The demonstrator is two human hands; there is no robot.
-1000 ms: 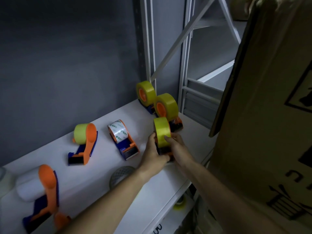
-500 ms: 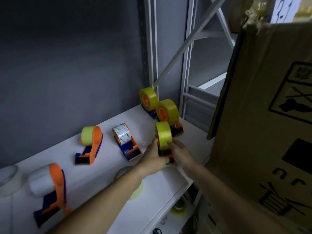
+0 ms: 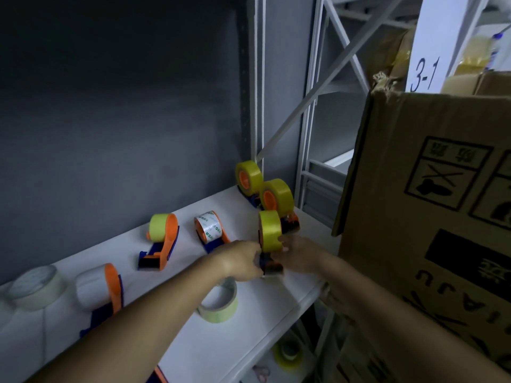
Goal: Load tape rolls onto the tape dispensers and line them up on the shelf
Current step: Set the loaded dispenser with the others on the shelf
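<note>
Person, two arms in view: left hand [image 3: 243,259] and right hand [image 3: 300,254] bare, no gloves; forearms bare, no sleeves, watch or rings visible.

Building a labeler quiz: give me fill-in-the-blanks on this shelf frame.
1. Both hands, left and right, hold a dispenser loaded with a ____ roll.
2. The carton stands to the ____ of the hands.
3. A loose roll lies flat under the ____ forearm.
4. The sign reads ____.

Missing: yellow; right; left; 3-1

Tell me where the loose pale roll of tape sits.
The loose pale tape roll lies flat on the white shelf, near its front edge, partly under the left forearm.
</note>
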